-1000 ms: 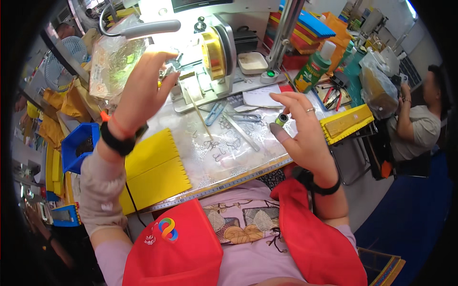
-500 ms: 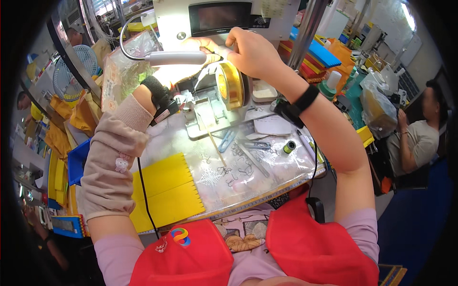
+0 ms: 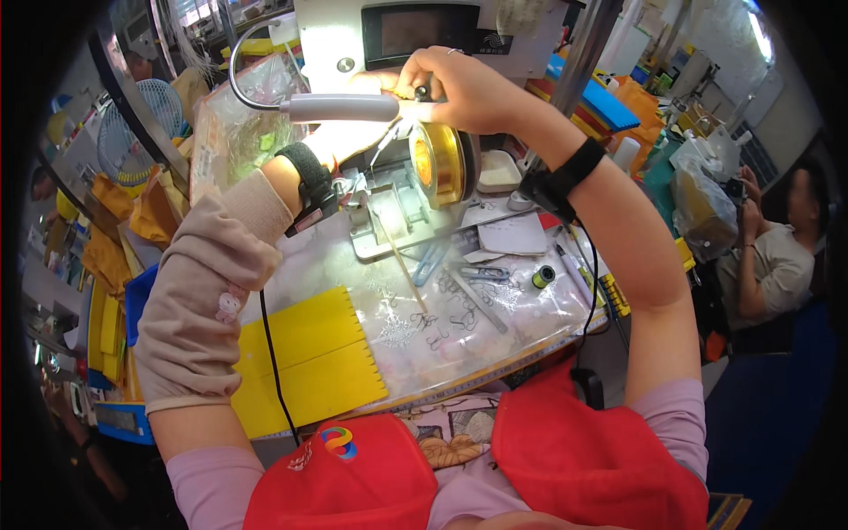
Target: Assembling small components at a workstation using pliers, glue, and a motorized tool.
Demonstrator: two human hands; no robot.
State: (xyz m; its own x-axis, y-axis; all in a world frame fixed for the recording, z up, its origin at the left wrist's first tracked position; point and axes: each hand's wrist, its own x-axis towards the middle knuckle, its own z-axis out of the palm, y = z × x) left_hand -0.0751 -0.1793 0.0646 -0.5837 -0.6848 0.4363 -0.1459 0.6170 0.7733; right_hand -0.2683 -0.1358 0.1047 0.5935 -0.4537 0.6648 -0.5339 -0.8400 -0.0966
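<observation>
My right hand (image 3: 459, 93) is closed above a gold wire spool (image 3: 435, 168). Its curled fingers and thumb meet around a small dark round part (image 3: 422, 92), whose kind I cannot make out. Close beside it, my left hand (image 3: 349, 137) reaches in behind a white lamp head (image 3: 343, 108). The lamp and its glare hide much of that hand; its fingertips bend toward the right hand, and what they hold is hidden. Below, the spool stands upright at a small bench device with a pale metal base (image 3: 389, 221). A thin stick (image 3: 402, 265) leans from this base onto the table.
A white machine with a dark screen (image 3: 422, 31) stands behind my hands. Yellow notched sheets (image 3: 309, 362) lie front left. Blue tweezers-like tools (image 3: 430, 262), bent wire pieces (image 3: 433, 331), a small thread spool (image 3: 543, 276) and a white tray (image 3: 499, 170) surround the device. Another person (image 3: 777, 256) sits at right.
The view has shifted slightly, so the bench appears a little farther right. Both hands stay together above the spool; the right fingers have shifted, and the dark part now shows between them.
</observation>
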